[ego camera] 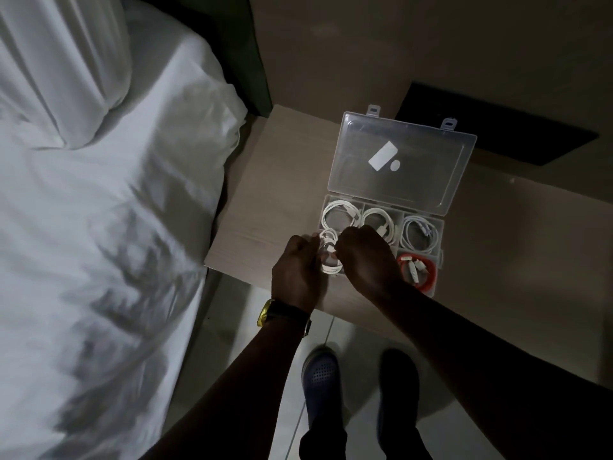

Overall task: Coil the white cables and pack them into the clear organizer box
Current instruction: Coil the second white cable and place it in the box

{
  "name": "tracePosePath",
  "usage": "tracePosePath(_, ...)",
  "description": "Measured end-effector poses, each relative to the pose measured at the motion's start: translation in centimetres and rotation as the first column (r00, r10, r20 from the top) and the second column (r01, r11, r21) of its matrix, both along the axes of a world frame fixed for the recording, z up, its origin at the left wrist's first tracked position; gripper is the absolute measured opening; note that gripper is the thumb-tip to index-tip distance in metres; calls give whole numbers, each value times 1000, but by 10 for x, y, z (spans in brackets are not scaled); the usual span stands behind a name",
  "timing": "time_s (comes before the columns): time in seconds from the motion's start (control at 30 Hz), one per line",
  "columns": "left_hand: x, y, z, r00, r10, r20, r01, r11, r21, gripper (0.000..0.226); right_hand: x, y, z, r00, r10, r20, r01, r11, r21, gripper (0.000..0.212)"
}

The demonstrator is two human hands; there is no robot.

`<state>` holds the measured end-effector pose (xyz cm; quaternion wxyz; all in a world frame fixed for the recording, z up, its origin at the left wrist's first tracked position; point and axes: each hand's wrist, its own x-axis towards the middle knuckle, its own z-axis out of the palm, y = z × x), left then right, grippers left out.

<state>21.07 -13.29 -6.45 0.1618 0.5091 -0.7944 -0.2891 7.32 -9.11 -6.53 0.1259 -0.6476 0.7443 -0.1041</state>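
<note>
Gripping one white cable coil [329, 257] between left hand [297, 273] and right hand [366, 260], fingers closed; released early, it may spring loose at the box's [438, 260] seven o'clock corner.

A bedroom: white-sheeted bed [99, 210] beside a wooden nightstand [265, 207]

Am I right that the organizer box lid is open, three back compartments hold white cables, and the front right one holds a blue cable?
Not quite: the head view shows the front right compartment of the organizer box holds a red cable, not blue. The lid is open, and white cables fill the three back compartments.
</note>
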Motion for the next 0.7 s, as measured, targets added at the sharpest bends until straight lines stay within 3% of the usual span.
tracePosePath(0.23, 1, -14, -12, 996, -88, -6, 88, 996, -8, 53, -13, 4, 0, 992, 117, 46, -116, 993, -30, 15)
tracePosePath(0.37, 1, -17, -18, 989, -144, 14, 145, 988, -57, 43, -26, 2, -3, 979, 193, -59, -193, 981, 4, 22)
tracePosePath(0.47, 5, -20, -23, 986, -165, 27, 167, 983, -75, 35, -34, 5, -1, 976, 209, -52, -207, 977, 45, 31)
tracePosePath(0.6, 18, -14, -24, 975, -204, -82, 206, 978, 16, 30, -34, 3, 2, 969, 246, -40, -240, 964, 117, 32)
tracePosePath(0.7, 19, -8, -19, 980, -171, -98, 177, 983, 54, 38, -31, 2, 0, 950, 286, -128, -265, 951, 156, 34)
